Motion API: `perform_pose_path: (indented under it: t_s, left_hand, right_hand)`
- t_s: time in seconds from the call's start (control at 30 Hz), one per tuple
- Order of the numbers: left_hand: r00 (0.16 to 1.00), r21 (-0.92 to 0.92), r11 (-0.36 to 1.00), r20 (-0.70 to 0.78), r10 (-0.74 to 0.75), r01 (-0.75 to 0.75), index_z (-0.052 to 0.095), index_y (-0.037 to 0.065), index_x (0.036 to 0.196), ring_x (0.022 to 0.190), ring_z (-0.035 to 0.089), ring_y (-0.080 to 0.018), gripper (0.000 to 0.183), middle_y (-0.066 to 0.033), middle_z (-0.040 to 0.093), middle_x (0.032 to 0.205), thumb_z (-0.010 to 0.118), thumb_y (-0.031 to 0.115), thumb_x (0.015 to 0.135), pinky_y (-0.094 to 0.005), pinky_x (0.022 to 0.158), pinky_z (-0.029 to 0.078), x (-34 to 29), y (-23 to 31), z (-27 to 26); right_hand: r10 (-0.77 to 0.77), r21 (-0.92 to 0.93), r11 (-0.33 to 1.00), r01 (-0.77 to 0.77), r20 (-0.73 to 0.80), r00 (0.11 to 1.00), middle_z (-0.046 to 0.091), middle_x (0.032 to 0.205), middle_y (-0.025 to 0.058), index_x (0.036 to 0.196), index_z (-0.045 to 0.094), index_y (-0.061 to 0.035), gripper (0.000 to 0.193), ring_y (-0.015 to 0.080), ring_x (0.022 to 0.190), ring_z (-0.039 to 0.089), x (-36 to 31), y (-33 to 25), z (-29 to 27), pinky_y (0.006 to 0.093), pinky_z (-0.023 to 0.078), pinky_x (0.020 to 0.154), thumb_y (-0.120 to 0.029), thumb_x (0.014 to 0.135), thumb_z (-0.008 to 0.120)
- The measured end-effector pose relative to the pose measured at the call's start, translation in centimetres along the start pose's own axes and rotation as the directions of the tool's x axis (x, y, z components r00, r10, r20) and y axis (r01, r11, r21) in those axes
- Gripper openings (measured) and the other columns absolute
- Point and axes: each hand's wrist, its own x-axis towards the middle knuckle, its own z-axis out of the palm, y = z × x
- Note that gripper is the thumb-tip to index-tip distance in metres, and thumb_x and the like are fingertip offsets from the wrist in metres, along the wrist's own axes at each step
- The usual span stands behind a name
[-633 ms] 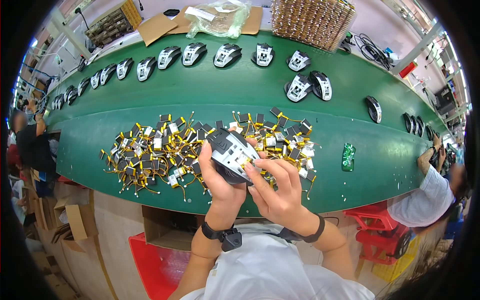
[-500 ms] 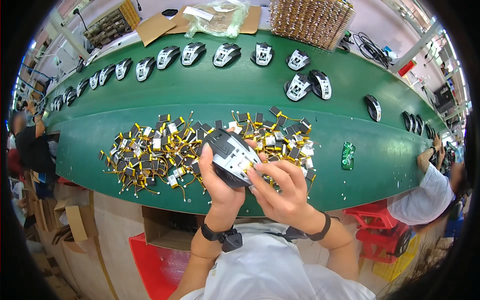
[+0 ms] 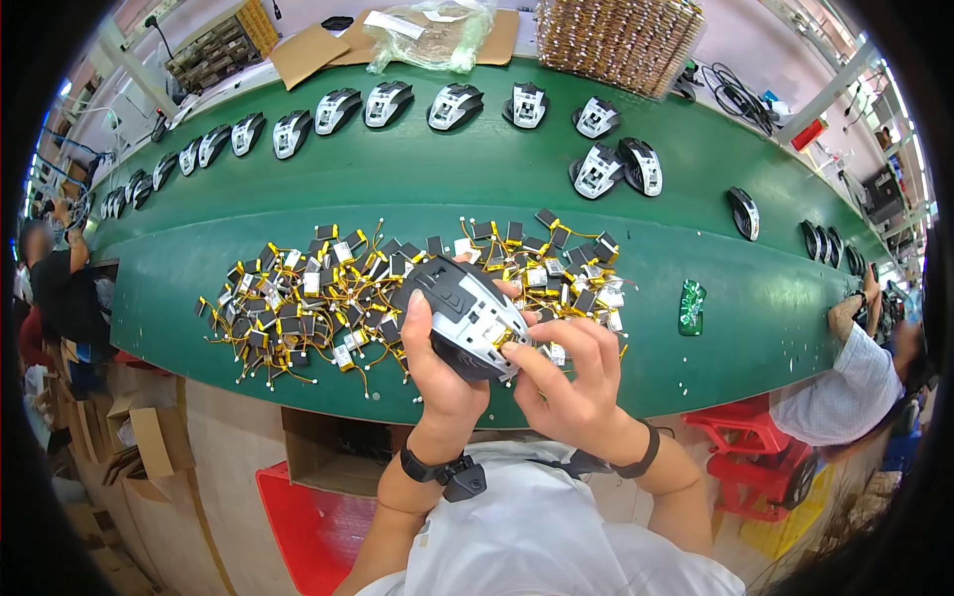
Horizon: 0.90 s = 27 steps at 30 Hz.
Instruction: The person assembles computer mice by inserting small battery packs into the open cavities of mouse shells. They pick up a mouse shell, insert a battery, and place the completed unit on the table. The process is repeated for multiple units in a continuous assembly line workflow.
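Observation:
A black and silver computer mouse is tilted in my left hand, whose thumb lies along its near left side and whose fingers wrap beneath it. In an opening of its shell a small yellow-edged piece shows, which looks like a battery. My right hand presses its index fingertip there. Its other fingers are bent and apart, and I see nothing held in them. Small wired battery packs, black and silver with yellow ends, lie heaped behind and beside the mouse.
Similar mice stand in a curved row along the far side of the green table. A shiny green piece lies to the right. Behind are a stacked tray block and clear plastic bags. People sit at both ends.
The mouse and both hands have shifted slightly right and nearer me. My right index finger has moved onto the yellow-edged piece, and the other fingers have drawn back from the shell.

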Motion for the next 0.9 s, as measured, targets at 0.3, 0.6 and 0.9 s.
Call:
perform_pose_path:
  t_s: [0.3,0.6,0.9]
  left_hand:
    - [0.99,0.027,0.992,0.06,-0.128,0.126,0.05,0.002,0.129,0.078,0.07,-0.0328,0.068,-0.0209,0.068,0.099,0.034,0.057,0.095,-0.0419,0.07,0.061,0.7,0.5,-1.4]
    - [0.982,0.141,0.985,0.145,-0.121,0.1,0.044,0.002,0.134,0.082,0.07,-0.0309,0.064,-0.0216,0.066,0.103,0.04,0.052,0.094,-0.0417,0.072,0.06,0.0,2.3,-0.9]
    - [0.929,0.212,0.946,0.226,-0.293,0.246,0.047,0.001,0.13,0.086,0.07,-0.0282,0.061,-0.0211,0.066,0.102,0.042,0.049,0.093,-0.0395,0.072,0.061,0.2,3.7,-0.9]
  right_hand:
    - [-0.137,0.102,0.986,0.132,0.047,0.989,0.064,0.111,-0.0007,0.107,0.072,-0.0102,0.047,0.0205,0.097,0.059,-0.5,1.2,-0.4,0.0342,0.045,0.079,-0.002,0.061,0.066]
    - [0.103,0.421,0.892,-0.165,0.165,0.981,0.061,0.115,0.0094,0.099,0.067,-0.0086,0.035,0.0261,0.1,0.058,3.1,1.0,-1.3,0.0373,0.05,0.079,-0.008,0.067,0.081]
    - [0.031,0.49,0.795,-0.358,0.556,0.831,0.044,0.145,0.0221,0.116,0.053,-0.0077,0.049,0.0409,0.127,0.048,7.1,2.1,-2.1,0.0435,0.045,0.098,-0.015,0.075,0.08]
